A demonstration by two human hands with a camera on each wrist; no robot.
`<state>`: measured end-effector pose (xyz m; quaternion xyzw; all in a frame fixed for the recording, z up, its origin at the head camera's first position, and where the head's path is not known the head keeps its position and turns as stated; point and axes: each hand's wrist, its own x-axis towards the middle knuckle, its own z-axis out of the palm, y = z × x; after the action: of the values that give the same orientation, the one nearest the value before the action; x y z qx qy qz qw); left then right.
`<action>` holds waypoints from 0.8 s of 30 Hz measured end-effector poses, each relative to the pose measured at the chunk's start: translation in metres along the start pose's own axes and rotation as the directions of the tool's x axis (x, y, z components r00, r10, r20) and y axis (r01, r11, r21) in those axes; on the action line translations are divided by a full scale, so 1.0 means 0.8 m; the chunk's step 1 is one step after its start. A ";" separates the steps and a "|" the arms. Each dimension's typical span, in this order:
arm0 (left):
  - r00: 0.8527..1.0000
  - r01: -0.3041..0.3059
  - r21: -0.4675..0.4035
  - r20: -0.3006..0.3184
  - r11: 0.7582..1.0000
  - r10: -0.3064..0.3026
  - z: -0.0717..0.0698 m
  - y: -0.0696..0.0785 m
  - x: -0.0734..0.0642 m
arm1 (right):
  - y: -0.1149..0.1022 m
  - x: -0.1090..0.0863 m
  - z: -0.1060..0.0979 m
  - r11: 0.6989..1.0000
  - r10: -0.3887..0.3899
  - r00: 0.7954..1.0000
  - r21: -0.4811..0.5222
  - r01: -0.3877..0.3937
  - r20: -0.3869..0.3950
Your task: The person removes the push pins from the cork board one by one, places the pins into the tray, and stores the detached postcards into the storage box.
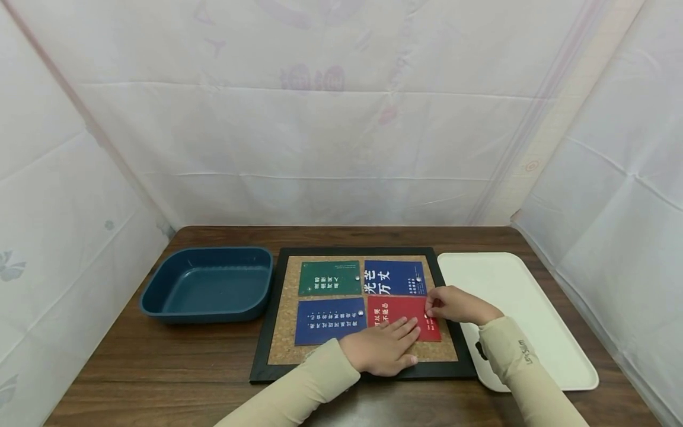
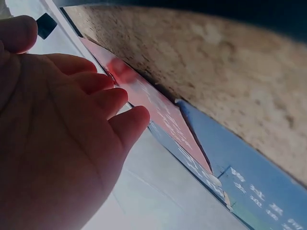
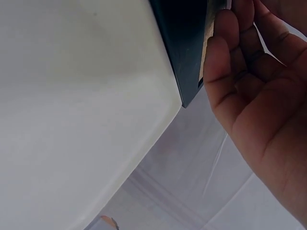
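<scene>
A black-framed cork board [image 1: 443,352] lies on the table with several printed cards on it. My left hand [image 1: 380,351] lies flat, fingers spread, over the lower part of the red card [image 1: 400,304]. At that card's right edge, my right hand [image 1: 463,305] has curled fingers and pinches a small pale thumbtack [image 1: 426,316], mostly hidden by the fingertips. A green card [image 1: 329,277], a blue card with large characters [image 1: 392,276] and another blue card [image 1: 328,323] each have a tack at the right edge. In the left wrist view, the fingers reach over the red card [image 2: 165,112].
A dark blue tray with raised walls [image 1: 208,250] stands left of the board. To the right lies a flat cream tray [image 1: 539,332], close against the board's frame, under my right forearm. White sheeting [image 1: 341,136] hangs behind and on both sides of the wooden table [image 1: 176,367].
</scene>
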<state>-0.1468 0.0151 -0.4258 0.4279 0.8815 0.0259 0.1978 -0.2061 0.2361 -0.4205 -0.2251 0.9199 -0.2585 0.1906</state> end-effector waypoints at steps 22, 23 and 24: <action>0.999 0.010 -0.008 0.049 1.000 -0.010 0.000 -0.001 0.012 | 0.000 0.008 0.003 0.995 0.088 0.996 -0.057 -0.087 0.015; 0.999 0.011 -0.009 0.052 1.000 -0.011 0.000 -0.002 0.013 | 0.001 0.008 0.003 0.995 0.087 0.996 -0.060 -0.085 0.017; 0.998 0.012 -0.009 0.055 1.000 -0.012 0.000 -0.002 0.013 | 0.001 0.008 0.004 0.994 0.087 0.996 -0.061 -0.085 0.019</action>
<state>-0.1537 0.0222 -0.4299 0.4223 0.8782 0.0169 0.2239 -0.2104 0.2320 -0.4247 -0.1937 0.9340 -0.2199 0.2045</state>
